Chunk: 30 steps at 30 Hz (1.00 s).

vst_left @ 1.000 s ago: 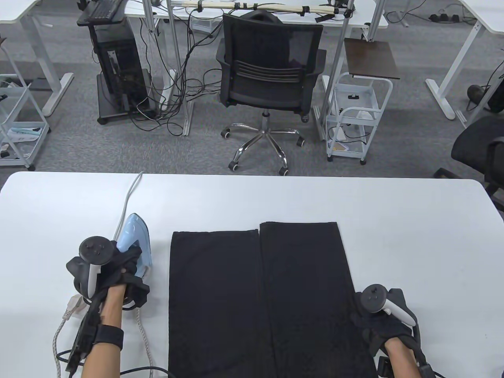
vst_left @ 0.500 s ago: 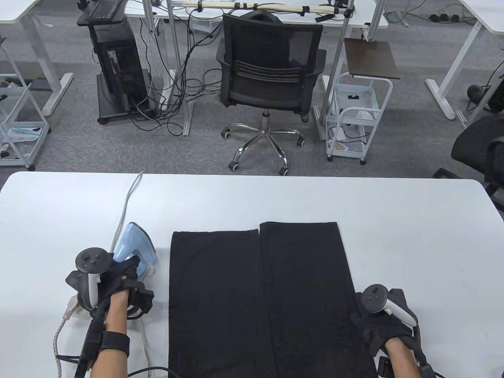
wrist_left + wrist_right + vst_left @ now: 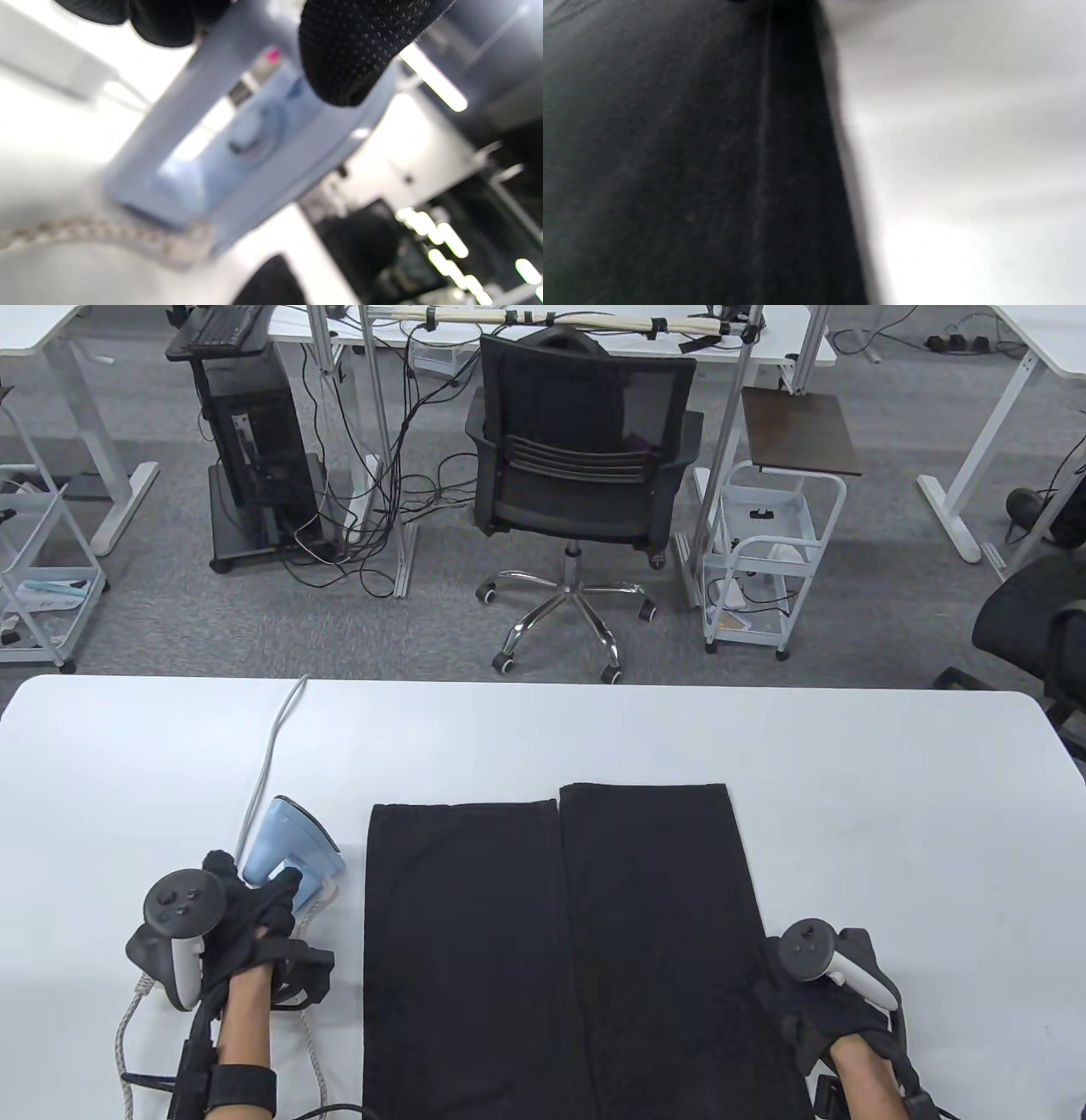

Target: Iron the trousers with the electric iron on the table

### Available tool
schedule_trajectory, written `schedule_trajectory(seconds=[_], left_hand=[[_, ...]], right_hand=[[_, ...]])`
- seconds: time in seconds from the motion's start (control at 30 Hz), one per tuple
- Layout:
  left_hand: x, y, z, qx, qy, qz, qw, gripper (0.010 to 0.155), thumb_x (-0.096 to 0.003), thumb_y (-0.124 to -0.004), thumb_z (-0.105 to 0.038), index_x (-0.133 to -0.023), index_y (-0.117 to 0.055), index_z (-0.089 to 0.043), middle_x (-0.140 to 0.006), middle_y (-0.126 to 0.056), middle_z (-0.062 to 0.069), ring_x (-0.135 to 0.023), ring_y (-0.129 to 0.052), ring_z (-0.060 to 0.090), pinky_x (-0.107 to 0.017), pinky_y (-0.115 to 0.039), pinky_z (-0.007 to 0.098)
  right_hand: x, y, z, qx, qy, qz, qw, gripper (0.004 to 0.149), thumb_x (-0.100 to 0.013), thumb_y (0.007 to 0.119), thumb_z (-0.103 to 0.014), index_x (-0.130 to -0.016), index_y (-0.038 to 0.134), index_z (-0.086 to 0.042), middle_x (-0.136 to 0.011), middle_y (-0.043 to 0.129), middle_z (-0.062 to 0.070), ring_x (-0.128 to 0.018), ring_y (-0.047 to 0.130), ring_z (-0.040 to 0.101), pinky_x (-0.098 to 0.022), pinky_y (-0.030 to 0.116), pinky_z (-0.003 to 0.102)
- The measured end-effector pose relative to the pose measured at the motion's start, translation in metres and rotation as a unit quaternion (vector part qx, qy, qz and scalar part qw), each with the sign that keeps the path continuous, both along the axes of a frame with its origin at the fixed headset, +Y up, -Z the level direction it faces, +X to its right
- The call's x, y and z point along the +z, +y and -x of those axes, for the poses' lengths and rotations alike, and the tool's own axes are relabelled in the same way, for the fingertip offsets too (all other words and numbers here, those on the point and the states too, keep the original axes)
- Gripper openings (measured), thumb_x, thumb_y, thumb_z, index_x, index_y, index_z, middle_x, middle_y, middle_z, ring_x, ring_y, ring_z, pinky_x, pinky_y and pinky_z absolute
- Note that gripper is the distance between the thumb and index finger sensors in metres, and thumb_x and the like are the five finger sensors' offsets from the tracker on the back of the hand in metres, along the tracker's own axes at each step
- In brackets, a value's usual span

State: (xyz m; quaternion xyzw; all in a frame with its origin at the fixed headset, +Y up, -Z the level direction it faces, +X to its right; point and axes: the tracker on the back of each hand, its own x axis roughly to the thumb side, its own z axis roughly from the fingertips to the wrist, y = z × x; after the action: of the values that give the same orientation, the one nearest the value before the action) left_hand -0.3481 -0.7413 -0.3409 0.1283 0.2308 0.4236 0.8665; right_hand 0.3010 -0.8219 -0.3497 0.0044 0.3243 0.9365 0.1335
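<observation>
Black trousers (image 3: pixel 560 950) lie flat on the white table (image 3: pixel 891 814), legs side by side with hems away from me. A light blue electric iron (image 3: pixel 293 844) stands tipped up on its heel just left of them. My left hand (image 3: pixel 254 899) is on its handle; in the left wrist view my fingers (image 3: pixel 348 55) lie either side of the iron's handle (image 3: pixel 203 97). My right hand (image 3: pixel 806 1001) rests flat on the right edge of the trousers (image 3: pixel 670 169); the right wrist view shows only cloth and table.
The iron's braided cord (image 3: pixel 310 1044) loops on the table near my left forearm, and a white cable (image 3: pixel 271 746) runs to the far edge. A black office chair (image 3: pixel 577 475) and a white cart (image 3: pixel 768 560) stand beyond the table.
My left hand has pulled back toward me and tipped the iron from lying flat up onto its heel. The right hand and the trousers have not moved.
</observation>
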Motion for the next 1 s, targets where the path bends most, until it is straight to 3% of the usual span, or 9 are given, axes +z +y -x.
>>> schedule_trajectory(seconds=[0.2, 0.3, 0.43, 0.53, 0.67, 0.9, 1.0], left_hand=[[0.024, 0.058, -0.006, -0.093, 0.0, -0.091, 0.992, 0.091, -0.051, -0.092, -0.037, -0.11, -0.036, 0.004, -0.113, -0.045, 0.035, -0.1, -0.06, 0.058, -0.066, -0.056, 0.072], [0.031, 0.09, -0.011, -0.153, -0.004, -0.106, 0.983, 0.087, -0.0514, -0.092, -0.037, -0.11, -0.042, 0.003, -0.112, -0.049, 0.034, -0.099, -0.063, 0.057, -0.066, -0.054, 0.073], [0.034, 0.132, -0.023, -0.301, -0.006, -0.074, 0.951, 0.083, -0.052, -0.092, -0.037, -0.11, -0.047, 0.001, -0.113, -0.054, 0.032, -0.099, -0.066, 0.056, -0.067, -0.054, 0.073], [0.026, 0.144, -0.024, -0.385, -0.008, -0.006, 0.923, 0.085, -0.0526, -0.091, -0.04, -0.112, -0.046, 0.0, -0.116, -0.051, 0.031, -0.102, -0.061, 0.057, -0.069, -0.05, 0.074], [0.01, 0.124, -0.01, -0.418, -0.021, 0.113, 0.901, 0.092, -0.0527, -0.091, -0.044, -0.115, -0.038, -0.001, -0.12, -0.04, 0.031, -0.106, -0.05, 0.061, -0.069, -0.042, 0.078], [-0.009, 0.045, 0.021, -0.4, -0.069, 0.283, 0.869, 0.098, -0.0514, -0.09, -0.051, -0.119, -0.034, -0.007, -0.123, -0.026, 0.031, -0.11, -0.035, 0.062, -0.069, -0.034, 0.082], [-0.012, 0.022, 0.03, -0.379, -0.087, 0.329, 0.861, 0.099, -0.0513, -0.09, -0.053, -0.12, -0.032, -0.01, -0.124, -0.022, 0.031, -0.11, -0.031, 0.062, -0.068, -0.033, 0.082]], right_hand=[[0.005, 0.012, 0.004, -0.002, -0.001, -0.085, 0.996, 0.07, -0.061, 0.05, -0.042, -0.111, 0.01, -0.013, -0.114, 0.003, 0.026, -0.1, 0.012, 0.057, -0.063, 0.029, 0.078], [0.011, 0.025, 0.01, -0.001, 0.008, -0.148, 0.989, 0.071, -0.061, 0.051, -0.043, -0.111, 0.011, -0.012, -0.115, 0.009, 0.026, -0.101, 0.018, 0.057, -0.064, 0.031, 0.077], [0.019, 0.038, 0.018, -0.027, 0.024, -0.198, 0.979, 0.071, -0.061, 0.051, -0.044, -0.111, 0.013, -0.012, -0.115, 0.015, 0.026, -0.102, 0.022, 0.057, -0.064, 0.033, 0.078], [0.022, 0.041, 0.021, -0.041, 0.036, -0.205, 0.977, 0.071, -0.061, 0.051, -0.044, -0.111, 0.013, -0.012, -0.116, 0.015, 0.026, -0.102, 0.022, 0.057, -0.064, 0.034, 0.078], [0.023, 0.042, 0.025, -0.042, 0.047, -0.201, 0.978, 0.071, -0.061, 0.051, -0.044, -0.111, 0.013, -0.012, -0.116, 0.016, 0.026, -0.102, 0.023, 0.057, -0.064, 0.034, 0.078], [0.025, 0.04, 0.032, -0.037, 0.067, -0.188, 0.979, 0.071, -0.061, 0.051, -0.044, -0.111, 0.013, -0.012, -0.116, 0.017, 0.026, -0.102, 0.024, 0.057, -0.064, 0.034, 0.078], [0.025, 0.037, 0.034, -0.036, 0.075, -0.176, 0.981, 0.071, -0.061, 0.051, -0.044, -0.111, 0.013, -0.012, -0.116, 0.019, 0.026, -0.103, 0.025, 0.057, -0.064, 0.035, 0.078]])
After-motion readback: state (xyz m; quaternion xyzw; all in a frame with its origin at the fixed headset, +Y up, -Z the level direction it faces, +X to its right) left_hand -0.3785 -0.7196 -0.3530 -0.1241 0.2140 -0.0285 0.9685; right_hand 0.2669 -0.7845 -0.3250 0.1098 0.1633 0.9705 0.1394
